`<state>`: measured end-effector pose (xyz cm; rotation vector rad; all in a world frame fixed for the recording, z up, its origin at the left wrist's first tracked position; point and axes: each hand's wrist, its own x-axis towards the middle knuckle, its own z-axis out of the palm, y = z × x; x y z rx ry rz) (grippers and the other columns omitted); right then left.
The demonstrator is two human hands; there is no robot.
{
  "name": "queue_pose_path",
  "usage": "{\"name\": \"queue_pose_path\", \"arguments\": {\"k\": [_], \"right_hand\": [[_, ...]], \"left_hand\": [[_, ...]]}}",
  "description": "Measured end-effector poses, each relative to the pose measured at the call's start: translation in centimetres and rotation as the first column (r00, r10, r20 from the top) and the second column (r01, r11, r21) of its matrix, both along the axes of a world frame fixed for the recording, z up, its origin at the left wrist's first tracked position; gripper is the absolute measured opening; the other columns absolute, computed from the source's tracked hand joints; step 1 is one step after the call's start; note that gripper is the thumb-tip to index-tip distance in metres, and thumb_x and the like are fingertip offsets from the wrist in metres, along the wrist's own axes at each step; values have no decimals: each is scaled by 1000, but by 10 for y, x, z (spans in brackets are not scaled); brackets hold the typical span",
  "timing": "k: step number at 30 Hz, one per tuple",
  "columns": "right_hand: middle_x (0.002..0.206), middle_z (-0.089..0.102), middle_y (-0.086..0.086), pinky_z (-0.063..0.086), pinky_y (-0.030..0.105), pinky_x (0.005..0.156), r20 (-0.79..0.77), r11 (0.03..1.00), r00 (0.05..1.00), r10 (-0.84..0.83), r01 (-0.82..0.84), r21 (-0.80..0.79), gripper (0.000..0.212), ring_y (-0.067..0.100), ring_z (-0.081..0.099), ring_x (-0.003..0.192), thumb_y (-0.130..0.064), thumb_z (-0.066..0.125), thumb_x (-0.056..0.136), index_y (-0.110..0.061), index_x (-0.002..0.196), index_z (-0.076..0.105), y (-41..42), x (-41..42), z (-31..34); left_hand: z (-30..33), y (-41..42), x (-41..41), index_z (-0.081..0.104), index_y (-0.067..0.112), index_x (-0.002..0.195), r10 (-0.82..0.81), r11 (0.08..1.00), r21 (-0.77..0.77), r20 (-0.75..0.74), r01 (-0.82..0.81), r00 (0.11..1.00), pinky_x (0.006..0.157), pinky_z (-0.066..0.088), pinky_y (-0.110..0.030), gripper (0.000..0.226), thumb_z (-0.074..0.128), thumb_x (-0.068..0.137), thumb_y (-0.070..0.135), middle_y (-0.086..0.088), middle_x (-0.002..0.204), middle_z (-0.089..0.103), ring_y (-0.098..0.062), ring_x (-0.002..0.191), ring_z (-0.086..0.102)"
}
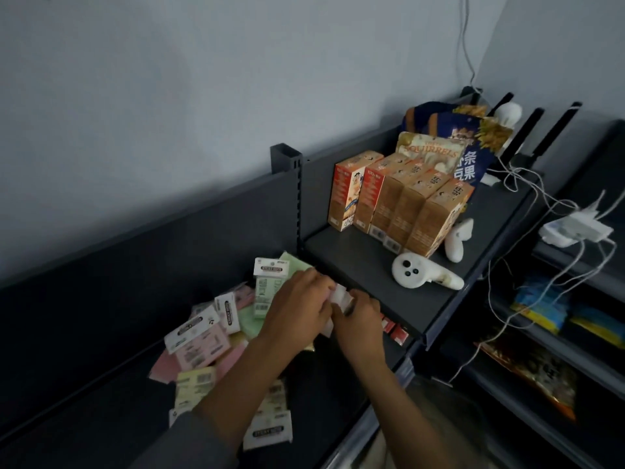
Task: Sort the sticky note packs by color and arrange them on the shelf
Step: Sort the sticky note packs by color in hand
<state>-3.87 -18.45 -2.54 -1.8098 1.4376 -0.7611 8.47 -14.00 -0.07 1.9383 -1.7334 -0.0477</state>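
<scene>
A loose heap of sticky note packs lies on the dark lower shelf [111, 394]: pink packs [199, 353], pale yellow packs [194, 384] and green packs [267, 292], several with white header cards. Both my hands meet above the heap's right end. My left hand [297, 308] and my right hand [360, 316] together hold a white-topped sticky note pack [341, 296] between their fingers; its colour is mostly hidden. Another pack [267, 433] lies near my left forearm.
A raised shelf [355, 265] to the right carries orange snack boxes [395, 204], snack bags [453, 140] and white controllers [422, 275]. A charger with white cables [575, 228] hangs further right. Small red boxes [394, 328] sit under the raised shelf.
</scene>
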Motion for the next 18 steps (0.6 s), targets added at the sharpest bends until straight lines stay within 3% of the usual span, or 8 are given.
{"name": "queue_pose_path", "arguments": {"k": [5,9,12,16,18], "right_hand": [[126,55,18,40,25,83,-19,999,1000,5,-4,47,43,31,56,111,-24,68,90,-5,127,56,-5,3,-6],[112,59,11,50,36,84,0,996,999,48,-48,70,33,30,58,106,-26,69,88,-9,115,59,-14,3,-8],[113,54,7,46,34,84,-11,994,996,89,-89,68,35,26,54,101,-31,68,88,-16,118,58,-13,-3,-8],[103,60,11,48,39,91,39,984,984,175,-173,-43,20,22,54,96,-5,68,85,-5,105,65,-12,-3,-16],[108,62,14,43,17,93,34,976,975,219,-218,-30,17,1,47,94,-1,66,87,-2,104,67,-13,-4,-25]], "left_hand": [[-8,-5,2,62,24,119,-20,999,35,-24,21,1000,83,48,-35,28,60,92,19,3,114,55,-16,104,51],[-8,-24,6,61,25,123,-25,995,93,-5,25,1000,86,48,-40,34,58,91,15,2,119,59,-20,107,54],[-10,-40,2,59,26,129,13,991,133,28,-17,1000,90,49,-39,40,59,90,20,1,124,60,-21,110,56],[-16,-56,-10,60,29,123,63,982,171,111,-82,992,88,47,-34,34,61,89,28,2,117,62,-20,108,55],[-17,-59,-14,62,27,120,87,977,182,142,-112,986,90,46,-35,33,62,87,26,2,116,62,-19,109,54]]}}
